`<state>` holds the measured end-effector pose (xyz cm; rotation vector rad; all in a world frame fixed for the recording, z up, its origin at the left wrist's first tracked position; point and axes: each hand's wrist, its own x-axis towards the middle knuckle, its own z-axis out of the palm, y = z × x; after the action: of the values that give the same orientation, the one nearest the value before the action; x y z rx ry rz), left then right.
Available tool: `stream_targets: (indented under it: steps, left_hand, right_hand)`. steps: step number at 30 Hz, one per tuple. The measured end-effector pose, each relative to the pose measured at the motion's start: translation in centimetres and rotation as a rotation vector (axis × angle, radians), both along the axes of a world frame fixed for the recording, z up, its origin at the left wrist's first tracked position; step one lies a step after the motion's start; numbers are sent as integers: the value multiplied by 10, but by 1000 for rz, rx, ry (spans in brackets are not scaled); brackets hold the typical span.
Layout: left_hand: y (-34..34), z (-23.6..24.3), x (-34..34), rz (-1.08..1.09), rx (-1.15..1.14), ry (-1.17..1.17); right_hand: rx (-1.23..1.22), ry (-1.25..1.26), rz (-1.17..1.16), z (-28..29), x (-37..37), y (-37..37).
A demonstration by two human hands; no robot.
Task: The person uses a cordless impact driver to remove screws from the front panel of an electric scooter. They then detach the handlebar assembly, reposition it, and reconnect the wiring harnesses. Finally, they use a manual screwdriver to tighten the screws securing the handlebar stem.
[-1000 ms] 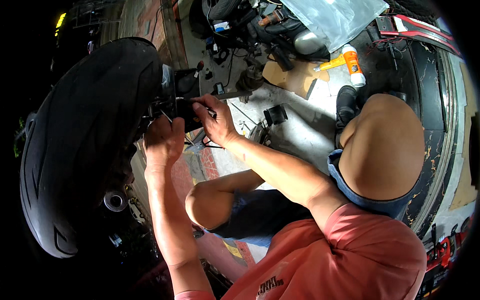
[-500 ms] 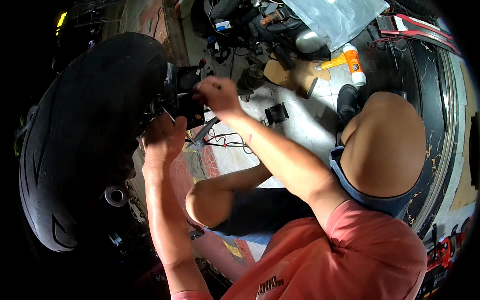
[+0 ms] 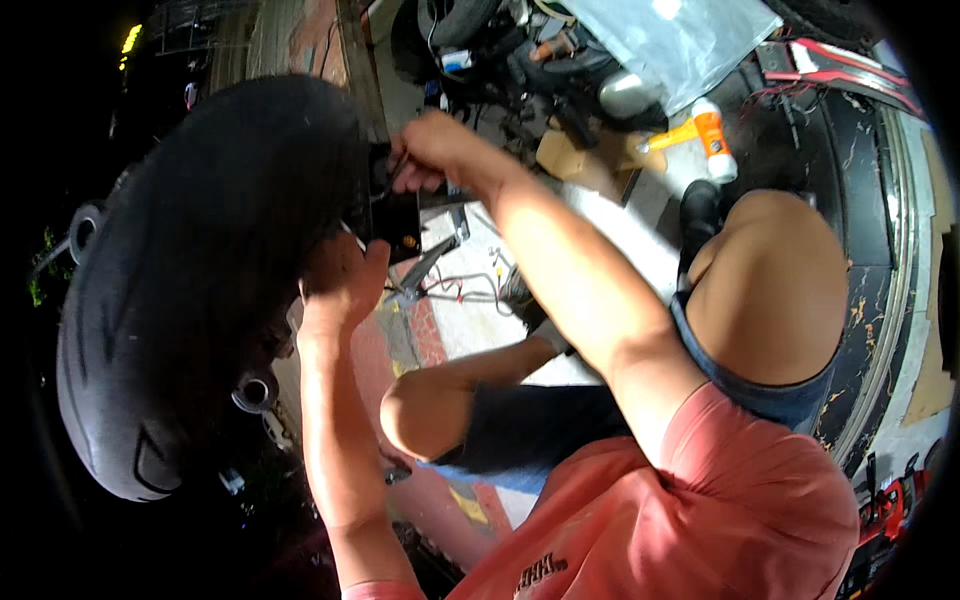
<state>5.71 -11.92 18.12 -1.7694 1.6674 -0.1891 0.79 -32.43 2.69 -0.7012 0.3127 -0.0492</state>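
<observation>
The large black motorcycle tire (image 3: 200,290) fills the left side, tread toward me. My left hand (image 3: 342,275) is at the tire's right edge, thumb up; its fingers curl out of sight into the dark parts there. Just above it, my right hand (image 3: 432,150) is closed, fingers pinched round something thin and dark beside a black panel (image 3: 405,225) with a small orange mark. What that thin thing is, I cannot make out. Below the panel, a dark bracket-like arm (image 3: 430,265) sticks out to the right, with thin cables (image 3: 470,290) near it.
On the tiled floor lie a white-and-orange bottle (image 3: 714,140) with a yellow part, and brown cardboard (image 3: 570,155). Behind them are piled dark parts and a clear plastic sheet (image 3: 665,40). Red-and-black frame pieces (image 3: 840,70) lie at the far right. My bent knees flank the working spot.
My right hand has moved slightly up and stays beside the black panel. The whole view has shifted a little, with the tire appearing farther right. My left hand keeps its place at the tire's edge.
</observation>
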Motion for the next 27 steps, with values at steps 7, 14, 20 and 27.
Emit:
stream_targets:
  steps: [7, 14, 20, 27]
  left_hand:
    - [-31, 1, -20, 667, -191, 106]
    - [-21, 6, -30, 341, -141, 97]
    - [4, -6, -5, 48, -32, -40]
    - [0, -5, -5, -239, -185, -65]
  right_hand:
    - [-56, -105, -633, -22, -23, 83]
    - [-204, -93, -772, -15, -39, 139]
    - [-10, 65, -15, 2, 5, 3]
    - [161, 22, -422, -12, -27, 44]
